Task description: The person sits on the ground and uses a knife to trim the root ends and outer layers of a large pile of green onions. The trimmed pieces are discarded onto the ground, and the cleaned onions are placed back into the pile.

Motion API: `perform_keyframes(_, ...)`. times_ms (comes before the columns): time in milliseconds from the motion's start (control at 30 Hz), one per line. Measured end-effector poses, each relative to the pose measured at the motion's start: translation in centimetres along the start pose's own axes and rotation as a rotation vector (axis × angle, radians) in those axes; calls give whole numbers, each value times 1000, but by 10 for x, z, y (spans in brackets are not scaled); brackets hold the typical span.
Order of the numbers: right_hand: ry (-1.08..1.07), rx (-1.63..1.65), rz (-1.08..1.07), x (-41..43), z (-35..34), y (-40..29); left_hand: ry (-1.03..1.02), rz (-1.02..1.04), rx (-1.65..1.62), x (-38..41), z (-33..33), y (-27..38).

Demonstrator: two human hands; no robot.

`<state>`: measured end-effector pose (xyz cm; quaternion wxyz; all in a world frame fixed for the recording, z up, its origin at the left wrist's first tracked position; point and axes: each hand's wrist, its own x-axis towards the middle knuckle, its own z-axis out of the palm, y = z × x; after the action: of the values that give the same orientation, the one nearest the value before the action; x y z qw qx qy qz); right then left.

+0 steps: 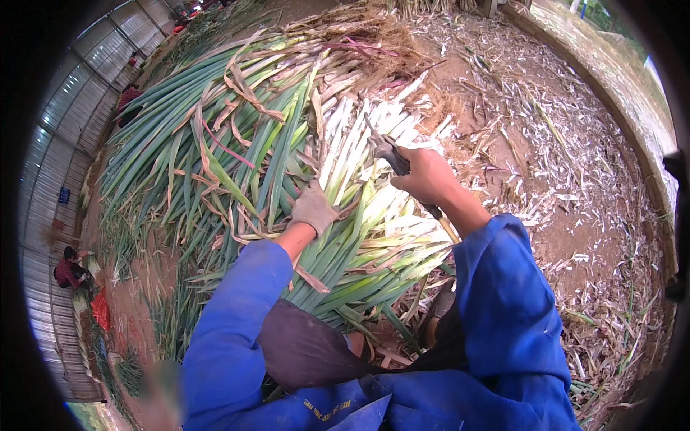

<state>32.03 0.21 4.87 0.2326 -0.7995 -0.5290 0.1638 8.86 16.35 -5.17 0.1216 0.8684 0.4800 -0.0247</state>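
Observation:
Before me lies a big heap of long green onions (345,145), with white stalks and roots to the right and green leaves to the left. My left hand (314,210), in a pale work glove, is curled on them where the stalks turn to leaves; its fingertips are hidden. My bare right hand (429,175) grips a dark air blow gun (392,156), its thin nozzle pointing up and left over the white stalks. A yellowish hose (448,230) runs down from its handle toward my right sleeve.
Peeled skins and leaf scraps (560,161) litter the earth floor at right, bounded by a low curb (609,108). Pink ties (361,48) lie on the far onions. At left, a person (70,268) crouches by a red mesh heap (101,310) along a corrugated wall (48,188).

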Motion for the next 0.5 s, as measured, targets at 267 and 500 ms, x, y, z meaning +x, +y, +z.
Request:
perform_keyframes(267, 59, -9, -15, -18, -17, 18, -109, 194, -82, -49, 32, 16)
perform_keyframes(500, 49, -10, -3, -39, -28, 25, -397, 438, 109, -96, 39, 50)
